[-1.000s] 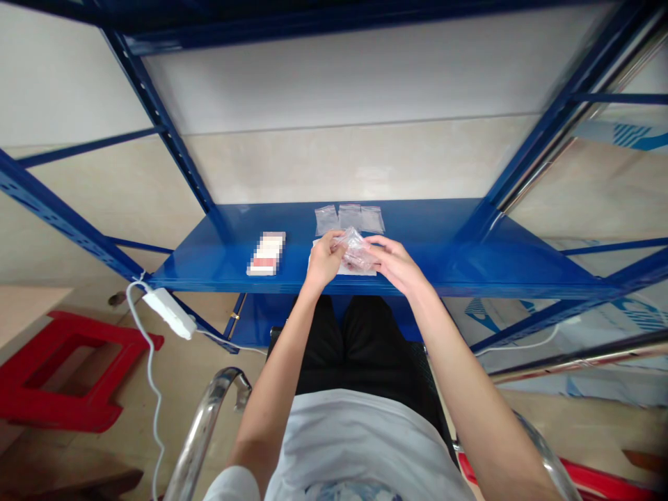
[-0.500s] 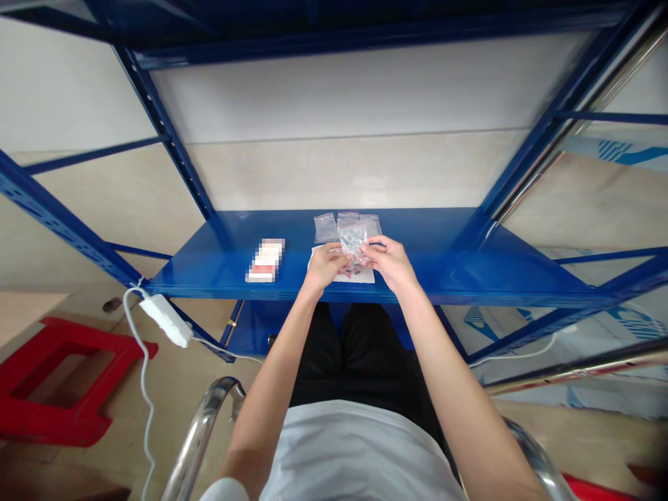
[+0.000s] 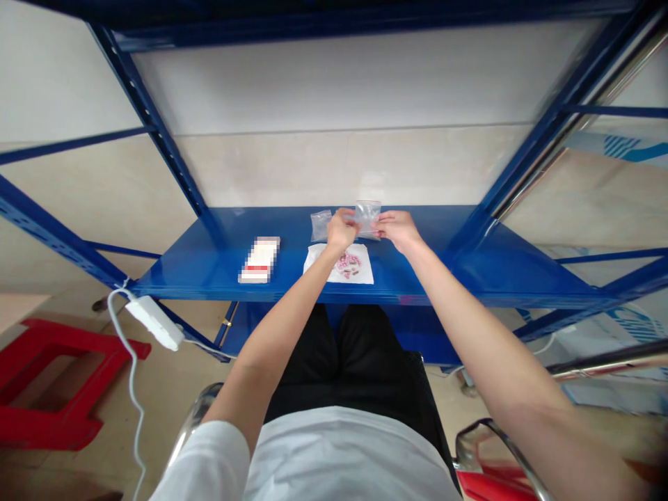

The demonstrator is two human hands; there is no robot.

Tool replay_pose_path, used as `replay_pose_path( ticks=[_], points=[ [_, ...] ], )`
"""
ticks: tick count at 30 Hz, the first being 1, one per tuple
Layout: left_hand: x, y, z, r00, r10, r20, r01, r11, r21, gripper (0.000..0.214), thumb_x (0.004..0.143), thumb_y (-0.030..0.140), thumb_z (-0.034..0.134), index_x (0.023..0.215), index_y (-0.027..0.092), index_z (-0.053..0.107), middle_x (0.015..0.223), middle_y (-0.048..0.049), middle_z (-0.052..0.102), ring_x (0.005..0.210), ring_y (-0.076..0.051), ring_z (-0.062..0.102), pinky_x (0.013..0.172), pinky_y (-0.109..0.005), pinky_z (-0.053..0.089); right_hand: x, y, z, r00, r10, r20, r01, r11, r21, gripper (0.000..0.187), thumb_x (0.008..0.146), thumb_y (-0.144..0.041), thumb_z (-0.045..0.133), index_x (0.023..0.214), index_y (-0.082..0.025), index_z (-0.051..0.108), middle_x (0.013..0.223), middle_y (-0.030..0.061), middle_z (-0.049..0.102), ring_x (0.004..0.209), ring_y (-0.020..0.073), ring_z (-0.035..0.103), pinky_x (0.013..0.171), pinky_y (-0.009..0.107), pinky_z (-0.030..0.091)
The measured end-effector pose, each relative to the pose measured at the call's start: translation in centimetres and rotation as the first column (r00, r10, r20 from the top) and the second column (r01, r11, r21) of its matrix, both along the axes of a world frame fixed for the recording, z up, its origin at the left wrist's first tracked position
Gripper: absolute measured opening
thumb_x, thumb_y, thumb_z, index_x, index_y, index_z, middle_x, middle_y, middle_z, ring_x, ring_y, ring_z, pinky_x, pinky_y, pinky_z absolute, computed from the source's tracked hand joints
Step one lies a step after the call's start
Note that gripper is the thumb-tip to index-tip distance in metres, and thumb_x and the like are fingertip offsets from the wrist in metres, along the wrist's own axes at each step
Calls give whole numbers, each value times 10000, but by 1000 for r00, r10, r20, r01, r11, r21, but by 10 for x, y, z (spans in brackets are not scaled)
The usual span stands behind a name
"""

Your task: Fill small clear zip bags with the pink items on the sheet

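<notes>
A small clear zip bag (image 3: 368, 212) stands upright between my two hands, above the back part of the blue shelf board. My right hand (image 3: 399, 228) pinches its right lower side. From the left, my left hand (image 3: 342, 229) is closed at its lower edge, the fingertips partly hidden. Another clear zip bag (image 3: 320, 227) lies flat left of my left hand. More bags behind my hands are mostly covered. Nearer to me, pink beads (image 3: 348, 263) with a few darker small pieces lie loose on a white sheet (image 3: 364, 273).
A blurred-out white and red item (image 3: 259, 260) lies on the blue shelf board (image 3: 443, 254), to the left. Blue uprights frame both sides. A white power strip (image 3: 154, 322) hangs at the left front corner, over a red stool (image 3: 57, 390).
Both hands have moved away from me with the bag, from over the white sheet to the back of the shelf. The pink beads now show uncovered.
</notes>
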State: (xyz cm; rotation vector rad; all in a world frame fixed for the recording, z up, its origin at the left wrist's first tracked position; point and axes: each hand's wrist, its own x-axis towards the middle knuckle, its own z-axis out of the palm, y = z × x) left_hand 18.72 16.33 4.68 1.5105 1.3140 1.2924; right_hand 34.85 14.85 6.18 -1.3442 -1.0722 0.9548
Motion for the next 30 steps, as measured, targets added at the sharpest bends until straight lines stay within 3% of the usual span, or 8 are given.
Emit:
replay_pose_path(
  ticks=[4,7,10,16,19,25,30],
  points=[
    [21,29,-2,999,18,-33,-18,1000,1,228,826,76,785,1016,198,754,836,-36,771,768,-176,729,833,-310,584,10,25,6,993,-13,121,26,994,-106,252,797,-47,865,851,-174,653,605,-26,666,485,116,620,502,218,556],
    [31,43,-2,999,13,-52,-12,1000,18,147,810,51,757,851,192,767,843,-62,786,844,-207,758,890,-327,580,19,31,10,997,74,-35,-78,985,-154,233,883,-85,827,876,-192,620,589,-25,640,505,127,633,532,235,584],
    [35,50,-3,998,21,-54,-19,999,36,164,819,37,722,865,179,789,899,-88,810,924,-230,774,945,-337,569,26,31,12,963,162,-216,-193,972,-135,228,889,-26,796,839,-175,632,631,9,663,569,122,656,617,235,621],
    [38,50,-6,1000,-10,-29,13,994,104,192,843,40,671,911,173,792,951,-70,824,919,-202,769,948,-322,573,31,24,10,957,139,-255,-184,970,-160,296,834,166,704,812,-128,683,704,69,738,656,144,744,711,238,653],
    [37,45,-4,1000,8,6,-9,995,100,176,855,58,666,912,177,782,934,-48,816,904,-187,764,930,-312,575,31,20,8,955,102,-277,-154,973,-171,299,837,148,740,797,-139,665,752,91,772,700,167,783,751,265,674],
    [29,40,-3,1000,-6,15,4,993,118,170,840,63,668,896,178,780,902,-38,805,880,-183,758,910,-302,570,32,12,9,945,155,-288,-202,969,-140,162,922,-27,786,879,-161,706,857,125,821,868,227,834,818,317,709],
    [26,37,-7,999,12,48,-17,994,109,188,841,40,662,900,177,777,937,-51,812,896,-185,759,915,-305,572,30,10,5,947,117,-298,-164,977,-139,177,932,27,711,882,-143,723,803,129,811,829,230,831,747,300,705]
  ],
)
